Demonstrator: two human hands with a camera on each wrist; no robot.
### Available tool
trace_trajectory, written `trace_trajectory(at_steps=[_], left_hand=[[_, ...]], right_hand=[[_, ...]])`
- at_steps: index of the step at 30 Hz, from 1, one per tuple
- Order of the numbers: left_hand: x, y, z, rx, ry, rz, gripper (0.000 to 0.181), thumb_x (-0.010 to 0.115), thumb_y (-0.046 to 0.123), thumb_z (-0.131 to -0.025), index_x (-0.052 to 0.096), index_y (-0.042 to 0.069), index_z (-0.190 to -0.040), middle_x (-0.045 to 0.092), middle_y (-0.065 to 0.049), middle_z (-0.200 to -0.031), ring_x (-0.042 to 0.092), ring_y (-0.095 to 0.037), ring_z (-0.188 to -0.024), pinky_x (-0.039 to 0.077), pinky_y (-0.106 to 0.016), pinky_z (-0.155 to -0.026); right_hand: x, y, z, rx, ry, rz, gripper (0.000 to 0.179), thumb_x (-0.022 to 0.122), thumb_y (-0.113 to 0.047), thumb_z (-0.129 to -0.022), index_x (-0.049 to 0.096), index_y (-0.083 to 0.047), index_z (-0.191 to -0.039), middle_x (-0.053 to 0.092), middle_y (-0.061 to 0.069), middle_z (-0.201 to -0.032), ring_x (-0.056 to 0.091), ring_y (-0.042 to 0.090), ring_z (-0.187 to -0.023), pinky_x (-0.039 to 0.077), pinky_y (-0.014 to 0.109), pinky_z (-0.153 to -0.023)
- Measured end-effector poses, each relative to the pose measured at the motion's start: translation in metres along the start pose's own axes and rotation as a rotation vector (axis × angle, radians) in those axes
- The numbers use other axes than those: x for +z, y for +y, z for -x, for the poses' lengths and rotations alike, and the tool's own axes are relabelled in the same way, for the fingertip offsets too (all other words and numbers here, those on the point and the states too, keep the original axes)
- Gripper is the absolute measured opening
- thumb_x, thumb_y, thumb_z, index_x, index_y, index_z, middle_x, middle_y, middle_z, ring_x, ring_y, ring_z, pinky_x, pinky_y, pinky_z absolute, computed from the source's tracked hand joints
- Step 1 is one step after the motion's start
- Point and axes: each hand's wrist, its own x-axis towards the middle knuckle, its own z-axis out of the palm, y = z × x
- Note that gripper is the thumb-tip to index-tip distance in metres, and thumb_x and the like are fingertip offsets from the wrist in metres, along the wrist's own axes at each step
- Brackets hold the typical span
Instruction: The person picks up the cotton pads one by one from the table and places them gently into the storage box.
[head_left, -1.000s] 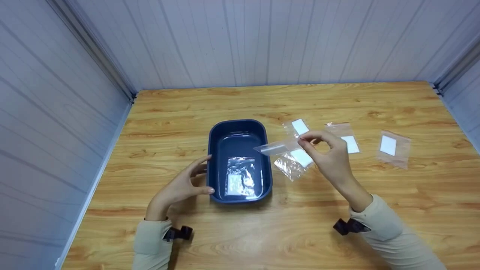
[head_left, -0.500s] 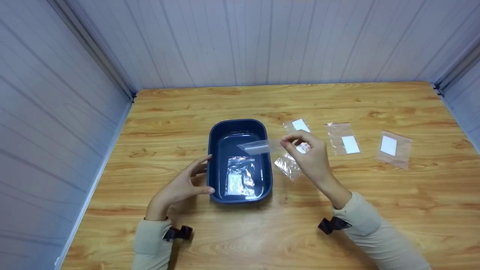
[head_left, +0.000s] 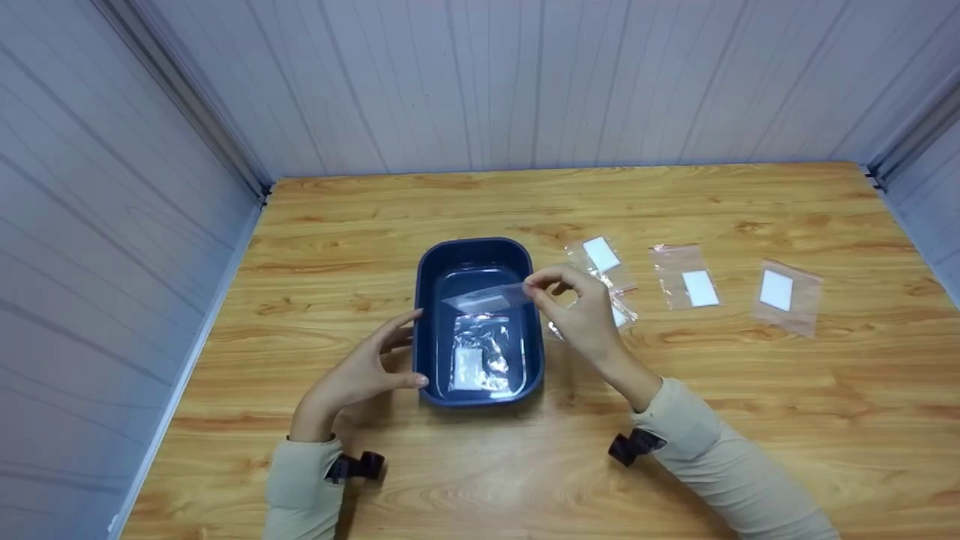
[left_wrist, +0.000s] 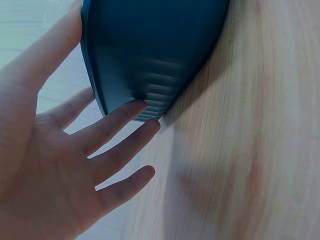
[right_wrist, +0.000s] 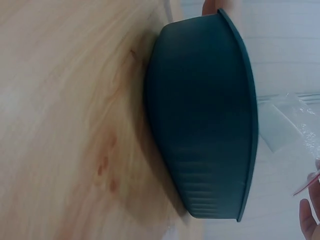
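A dark blue rectangular basin (head_left: 480, 401) stands on the wooden table. At its left side my left hand (head_left: 364, 371) touches the rim and outer wall; in the left wrist view its fingers (left_wrist: 107, 120) are spread and fairly straight. My right hand (head_left: 577, 315) pinches the end of a clear zip bag (head_left: 484, 300), which extends over the inside of the basin. In the right wrist view this zip bag (right_wrist: 292, 125) shows a white piece inside and a red seal line. Another zip bag (head_left: 480, 352) with a white piece lies flat on the basin floor.
Right of the basin lie more zip bags with white pieces: one zip bag (head_left: 600, 255) near the back, another half hidden behind my right hand, then a zip bag (head_left: 684, 277) and a zip bag (head_left: 787, 296) farther right. Pale panel walls (head_left: 495, 82) enclose the table (head_left: 360, 217).
My right hand has moved left with the zip bag, from beside the basin to its right rim, so the bag is now over the inside. My left hand has stayed in place.
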Motion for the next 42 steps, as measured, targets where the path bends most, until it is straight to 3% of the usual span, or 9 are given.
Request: trace_trajectory(at_steps=[5,14,20,26,30,35,42], left_hand=[[0.0,-0.001,-0.001,-0.006,0.001,0.002,0.094,0.085,0.022,-0.078,0.031,0.019,-0.156,0.044,-0.021,-0.148,0.039,-0.04,-0.138,0.024,-0.06,-0.115],[-0.001,-0.002,-0.001,0.001,-0.001,0.008,0.095,0.085,0.022,-0.078,0.031,0.02,-0.156,0.043,-0.021,-0.149,0.038,-0.04,-0.138,0.024,-0.06,-0.115],[0.0,-0.002,0.0,0.008,-0.001,0.015,0.094,0.085,0.021,-0.079,0.031,0.02,-0.156,0.044,-0.02,-0.149,0.039,-0.039,-0.138,0.025,-0.059,-0.115],[-0.001,-0.002,-0.001,0.04,-0.013,0.016,0.092,0.084,0.02,-0.081,0.031,0.017,-0.156,0.044,-0.022,-0.148,0.038,-0.041,-0.138,0.024,-0.059,-0.115],[-0.001,-0.002,0.0,0.041,-0.015,0.019,0.092,0.084,0.019,-0.081,0.031,0.016,-0.155,0.043,-0.023,-0.148,0.038,-0.041,-0.138,0.024,-0.06,-0.115],[-0.001,-0.002,0.0,0.032,-0.015,0.018,0.091,0.084,0.02,-0.08,0.031,0.016,-0.155,0.044,-0.022,-0.148,0.038,-0.041,-0.138,0.025,-0.06,-0.115],[-0.001,-0.002,-0.001,0.026,-0.01,0.012,0.092,0.084,0.02,-0.08,0.031,0.017,-0.155,0.044,-0.022,-0.148,0.039,-0.041,-0.137,0.025,-0.06,-0.115]], right_hand=[[0.01,0.006,0.0,0.023,-0.016,-0.008,0.009,0.076,0.002,-0.084,0.073,-0.001,-0.092,0.073,0.012,-0.087,0.064,0.014,-0.083,0.05,0.029,-0.072],[0.022,0.017,0.001,0.061,-0.025,-0.024,0.009,0.075,0.001,-0.085,0.072,-0.001,-0.094,0.073,0.006,-0.087,0.064,0.016,-0.081,0.053,0.04,-0.071],[0.028,0.024,0.0,0.085,-0.037,-0.042,0.008,0.075,-0.003,-0.087,0.072,-0.003,-0.094,0.073,0.004,-0.088,0.063,0.014,-0.079,0.053,0.031,-0.07],[0.034,0.027,-0.001,0.106,-0.041,-0.04,0.01,0.074,0.006,-0.084,0.07,0.004,-0.094,0.072,0.014,-0.088,0.062,0.019,-0.077,0.051,0.026,-0.069],[0.035,0.016,-0.003,0.095,-0.053,-0.038,0.009,0.071,0.009,-0.085,0.068,0.009,-0.094,0.071,0.019,-0.088,0.062,0.026,-0.077,0.051,0.027,-0.07],[0.032,-0.006,-0.005,0.104,-0.062,-0.046,0.008,0.07,0.008,-0.087,0.068,0.009,-0.094,0.07,0.018,-0.089,0.06,0.023,-0.076,0.048,0.022,-0.069],[0.033,-0.005,-0.007,0.093,-0.073,-0.046,0.012,0.07,0.008,-0.086,0.069,0.01,-0.099,0.071,0.019,-0.093,0.064,0.028,-0.082,0.051,0.026,-0.072]])
